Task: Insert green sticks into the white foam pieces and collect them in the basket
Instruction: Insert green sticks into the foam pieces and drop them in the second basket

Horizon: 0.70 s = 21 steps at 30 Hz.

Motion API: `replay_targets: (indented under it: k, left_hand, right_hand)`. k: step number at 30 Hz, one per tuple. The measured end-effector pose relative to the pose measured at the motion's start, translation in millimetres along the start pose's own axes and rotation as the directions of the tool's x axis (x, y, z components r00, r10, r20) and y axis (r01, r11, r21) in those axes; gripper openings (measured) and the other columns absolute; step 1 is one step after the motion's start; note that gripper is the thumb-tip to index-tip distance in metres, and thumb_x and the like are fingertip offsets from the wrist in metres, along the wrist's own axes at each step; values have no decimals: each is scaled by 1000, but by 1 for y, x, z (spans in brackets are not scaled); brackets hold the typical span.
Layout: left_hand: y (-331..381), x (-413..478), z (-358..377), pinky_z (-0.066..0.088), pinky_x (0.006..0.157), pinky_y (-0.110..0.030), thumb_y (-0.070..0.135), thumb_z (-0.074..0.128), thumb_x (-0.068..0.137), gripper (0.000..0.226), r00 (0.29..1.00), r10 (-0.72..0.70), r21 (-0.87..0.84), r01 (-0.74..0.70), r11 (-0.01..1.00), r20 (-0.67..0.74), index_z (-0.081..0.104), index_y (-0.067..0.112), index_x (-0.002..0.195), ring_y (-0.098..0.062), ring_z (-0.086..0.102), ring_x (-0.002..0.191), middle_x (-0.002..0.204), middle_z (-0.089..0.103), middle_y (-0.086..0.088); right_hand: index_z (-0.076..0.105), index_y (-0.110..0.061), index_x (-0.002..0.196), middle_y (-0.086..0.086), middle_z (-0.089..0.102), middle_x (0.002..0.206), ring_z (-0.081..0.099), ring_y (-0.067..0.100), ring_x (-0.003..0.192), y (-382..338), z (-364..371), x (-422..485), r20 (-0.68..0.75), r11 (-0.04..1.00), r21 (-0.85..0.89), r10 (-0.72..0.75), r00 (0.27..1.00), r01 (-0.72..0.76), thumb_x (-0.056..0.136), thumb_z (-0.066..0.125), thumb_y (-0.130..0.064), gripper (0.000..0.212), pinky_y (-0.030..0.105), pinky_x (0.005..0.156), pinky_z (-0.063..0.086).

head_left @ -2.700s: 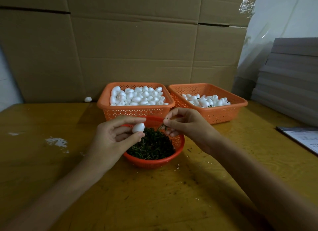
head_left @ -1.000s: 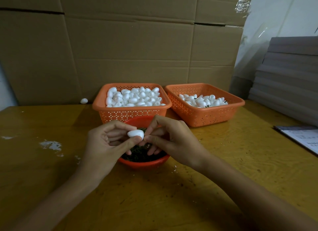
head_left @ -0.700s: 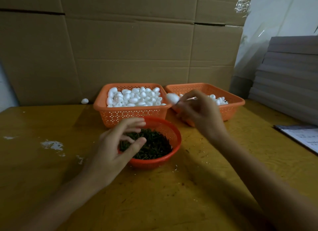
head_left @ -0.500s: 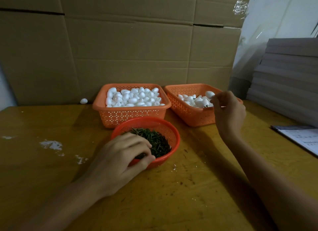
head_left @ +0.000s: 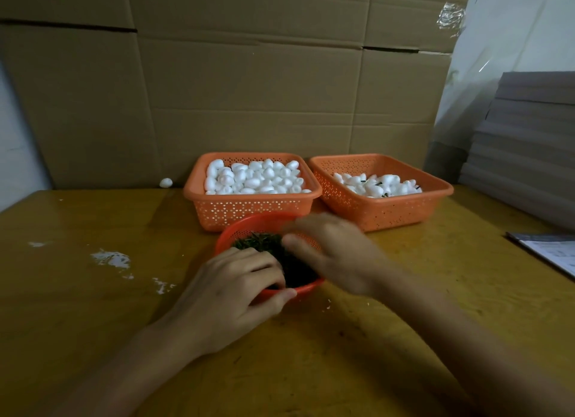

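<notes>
Green sticks (head_left: 264,242), thin and dark, lie heaped in a round orange mesh bowl (head_left: 306,244) at the near middle of the yellow wooden table (head_left: 93,307); behind it stand two square perforated orange baskets, the left basket (head_left: 252,199) piled with plain white foam pieces (head_left: 253,177), the right basket (head_left: 385,203) part filled with finished foam pieces (head_left: 376,186) showing dark stick ends. The left hand (head_left: 230,295) grips the bowl's near rim, fingers curled inside over the sticks, thumb pressed on the outer wall; the right hand (head_left: 333,255) is over the bowl's right side, too blurred to tell how far its fingers are parted or whether they hold anything; no foam piece shows in either hand.

The sticks look tangled, so a hurried pinch may lift several or none; a snagged clump could drag over the rim and scatter; the bowl seems light, and a sideways tug might tip it if the left grip slackens; foam is soft, so a stick driven off-centre may split it or shed more white crumbs (head_left: 110,258); a piece dropped short of the right basket would probably roll away, much as one stray foam piece (head_left: 165,182) lies by the cardboard wall (head_left: 249,90).
</notes>
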<state>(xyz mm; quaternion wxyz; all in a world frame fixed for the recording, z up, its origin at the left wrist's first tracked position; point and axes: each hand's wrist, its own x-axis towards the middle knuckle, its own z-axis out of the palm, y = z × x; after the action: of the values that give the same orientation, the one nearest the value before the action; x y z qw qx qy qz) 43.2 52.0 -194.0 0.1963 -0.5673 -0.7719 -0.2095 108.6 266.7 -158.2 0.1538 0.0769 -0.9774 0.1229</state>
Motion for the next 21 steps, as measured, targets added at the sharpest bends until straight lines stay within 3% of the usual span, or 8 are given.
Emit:
replay_targets:
  k: [2,5,9,12,15,18,21]
  left_hand:
    - [0,1,1,49,78,-33,57,44,103,43,1000,3,7,-3,1000,11,74,26,99,-5,61,91,100,67,15]
    - [-2,0,0,50,81,-32,54,47,103,39,1000,-5,-82,3,997,-27,73,24,104,-3,61,96,103,66,15]
    - [-9,11,-4,49,83,-30,39,44,105,33,973,-124,-255,72,964,-194,70,18,103,-6,61,98,101,65,11]
    - [-21,32,-7,40,93,-19,36,48,104,32,925,-229,-142,194,971,-302,68,17,119,-5,53,115,118,64,5]
    - [-42,61,-12,38,105,-33,41,50,106,38,899,-323,84,361,929,-297,64,23,137,-21,41,139,143,51,-5]
    - [-68,95,-18,34,116,-44,58,35,106,52,836,-542,138,548,825,-84,64,31,139,-29,37,146,153,48,-12]
    - [-92,123,-16,30,119,-50,79,8,98,83,640,-719,297,654,695,273,47,33,155,-35,33,153,168,34,-12]
  right_hand:
    - [67,-26,130,-7,66,134,58,11,122,-8,13,-3,199,998,-54,-26,980,38,111,25,-50,52,40,101,48]
    - [68,-27,132,-7,64,140,57,14,126,-7,9,0,242,998,-61,13,970,2,113,26,-43,48,45,102,46]
    - [60,-31,144,-7,57,151,51,15,136,-8,9,3,303,992,-128,20,953,20,112,24,-44,49,46,108,45]
    - [57,-31,147,-8,53,156,46,13,143,-8,9,3,309,992,-122,32,950,6,112,24,-47,50,46,113,42]
    - [57,-32,148,-9,54,155,46,13,144,-9,8,4,314,992,-123,38,949,1,112,24,-48,51,46,114,42]
    - [58,-33,146,-10,55,153,48,13,142,-7,9,2,309,993,-116,42,950,-6,112,24,-48,50,45,112,43]
    - [58,-33,146,-8,58,151,52,14,138,-8,9,1,305,993,-121,45,951,-8,112,24,-48,50,45,109,45]
